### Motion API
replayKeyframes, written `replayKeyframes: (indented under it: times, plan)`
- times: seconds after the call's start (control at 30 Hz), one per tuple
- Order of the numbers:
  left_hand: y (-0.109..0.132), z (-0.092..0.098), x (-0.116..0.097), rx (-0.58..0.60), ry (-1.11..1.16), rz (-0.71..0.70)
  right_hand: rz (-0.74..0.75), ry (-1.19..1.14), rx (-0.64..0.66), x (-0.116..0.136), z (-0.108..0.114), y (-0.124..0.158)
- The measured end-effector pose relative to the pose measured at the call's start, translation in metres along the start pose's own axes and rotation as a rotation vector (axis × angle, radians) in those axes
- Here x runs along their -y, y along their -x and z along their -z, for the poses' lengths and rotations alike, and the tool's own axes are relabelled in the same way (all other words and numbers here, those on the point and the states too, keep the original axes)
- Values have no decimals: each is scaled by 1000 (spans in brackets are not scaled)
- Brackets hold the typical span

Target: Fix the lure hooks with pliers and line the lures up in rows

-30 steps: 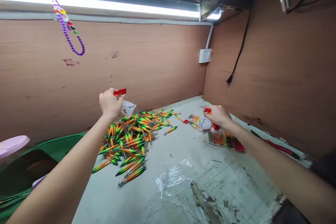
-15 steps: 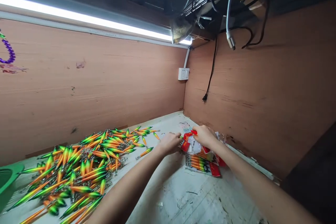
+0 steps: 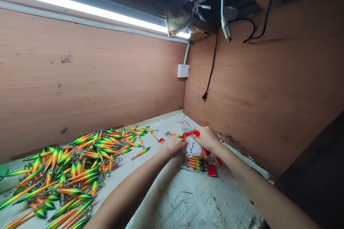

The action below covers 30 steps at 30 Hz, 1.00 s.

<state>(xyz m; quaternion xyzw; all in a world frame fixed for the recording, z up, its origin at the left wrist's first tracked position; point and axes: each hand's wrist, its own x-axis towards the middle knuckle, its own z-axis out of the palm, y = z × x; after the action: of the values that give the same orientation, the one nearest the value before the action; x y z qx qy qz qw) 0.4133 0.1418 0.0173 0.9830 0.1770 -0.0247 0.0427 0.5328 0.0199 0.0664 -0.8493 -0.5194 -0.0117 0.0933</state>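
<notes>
My left hand (image 3: 174,145) is closed, with a green-and-orange fishing lure (image 3: 175,135) showing at its fingers, hooks pointing left. My right hand (image 3: 207,139) pinches the red top of a clear plastic bag (image 3: 194,147), which has a white insert with small dark print. The bag's near left edge meets my left fingertips, which are partly hidden. Just below lie packed bags of lures (image 3: 195,164) with red ends, stacked on the table. To the left spreads a large pile of loose fishing lures (image 3: 77,166) with metal hooks.
A white socket (image 3: 183,71) is fixed near the corner of the wooden walls. A black plug cable (image 3: 204,95) and a white cable (image 3: 225,28) hang overhead. A light tube (image 3: 107,16) runs along the left. A green container (image 3: 3,170) shows at the left edge.
The view has shifted slightly right. The lure now shows above my left hand, beside the bag. My right hand still grips the bag's red top, which is now spread wider.
</notes>
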Motion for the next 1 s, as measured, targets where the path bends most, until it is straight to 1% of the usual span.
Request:
replayKeyframes:
  times: [0.07,0.1,0.17,0.23,0.3,0.37,0.43,0.5,0.6,0.7,0.77,0.87,0.93,1.0]
  plan:
    - [-5,-5,-9,-47,72,49,16,-16,-20,-2,1,5]
    - [-7,-5,-10,-85,116,75,23,-27,-29,-5,2,8]
    - [-7,4,-3,-182,216,138,34,-58,-43,-11,3,15]
    - [0,22,12,-301,336,218,36,-98,-48,-14,7,22]
    - [14,44,30,-422,475,300,41,-147,-50,-10,11,30]
    - [35,63,43,-519,621,365,68,-208,-49,1,16,40]
    - [62,76,48,-585,760,397,117,-275,-49,18,20,52]
    - [92,80,46,-625,874,397,156,-323,-57,37,22,64]
    - [136,75,41,-672,978,379,180,-336,-59,60,21,78]
    - [168,59,38,-713,988,388,207,-289,24,76,14,85]
    - [182,46,39,-683,949,400,224,-244,94,84,8,87]
    - [199,31,41,-546,896,390,233,-193,150,95,-1,90]
    - [209,30,45,-491,878,367,229,-170,163,99,-3,94]
    - [219,36,51,-526,859,349,218,-153,166,102,0,100]
